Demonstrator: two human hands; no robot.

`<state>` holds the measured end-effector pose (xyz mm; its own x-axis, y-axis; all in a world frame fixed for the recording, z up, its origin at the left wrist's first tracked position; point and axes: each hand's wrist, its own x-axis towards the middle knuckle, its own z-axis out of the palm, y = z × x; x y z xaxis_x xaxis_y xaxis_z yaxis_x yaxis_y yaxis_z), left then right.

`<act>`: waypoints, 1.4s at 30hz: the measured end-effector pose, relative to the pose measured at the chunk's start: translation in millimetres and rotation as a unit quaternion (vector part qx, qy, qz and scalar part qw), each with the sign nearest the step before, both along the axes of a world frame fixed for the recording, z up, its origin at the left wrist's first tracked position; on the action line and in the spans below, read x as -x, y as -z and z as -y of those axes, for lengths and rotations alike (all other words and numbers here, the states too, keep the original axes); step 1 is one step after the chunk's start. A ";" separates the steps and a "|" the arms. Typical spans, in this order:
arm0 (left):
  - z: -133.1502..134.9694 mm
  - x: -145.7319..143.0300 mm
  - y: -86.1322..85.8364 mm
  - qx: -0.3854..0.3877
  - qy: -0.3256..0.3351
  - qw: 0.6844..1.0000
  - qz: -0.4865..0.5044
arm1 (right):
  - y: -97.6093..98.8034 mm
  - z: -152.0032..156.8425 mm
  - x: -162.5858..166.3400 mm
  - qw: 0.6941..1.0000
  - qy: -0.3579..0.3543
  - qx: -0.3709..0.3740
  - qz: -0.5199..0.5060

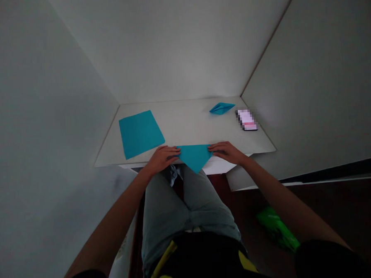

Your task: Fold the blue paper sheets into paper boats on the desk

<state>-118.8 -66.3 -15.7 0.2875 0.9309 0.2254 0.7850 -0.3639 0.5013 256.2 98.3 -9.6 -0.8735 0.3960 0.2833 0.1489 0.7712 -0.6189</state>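
A folded teal paper triangle [195, 156] lies at the table's front edge, its point hanging over the edge towards me. My left hand [163, 159] holds its left corner, and my right hand [226, 152] holds its right corner. Farther left on the white table [184, 122] lies a flat square sheet of the same teal paper [141, 133], out of reach of neither hand's fingers but not touching them. A small folded teal paper boat [221, 108] sits towards the back right.
A smartphone [246, 120], its screen blurred out, lies at the table's right side. White walls [177, 40] rise on three sides of the table. My jeans-clad legs are below the front edge, and a green plastic bag [277, 228] lies on the dark floor.
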 end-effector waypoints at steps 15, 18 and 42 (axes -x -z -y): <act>-36.1 -7.5 1.4 0.071 -0.162 0.982 0.062 | 17.3 -13.2 6.5 0.990 0.131 -0.023 0.038; -35.0 -7.4 0.3 0.079 -0.144 0.984 0.068 | 16.7 -12.5 5.5 0.990 0.130 -0.017 0.043; -34.8 -11.9 -6.3 0.077 -0.183 0.970 0.138 | 14.7 -10.5 19.6 0.982 0.189 0.002 -0.009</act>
<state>-106.9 -31.5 -9.4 -0.1203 0.9881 0.0964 0.6755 0.0103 0.7373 236.6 108.8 -24.4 -0.6583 0.6927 0.2945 0.4134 0.6598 -0.6275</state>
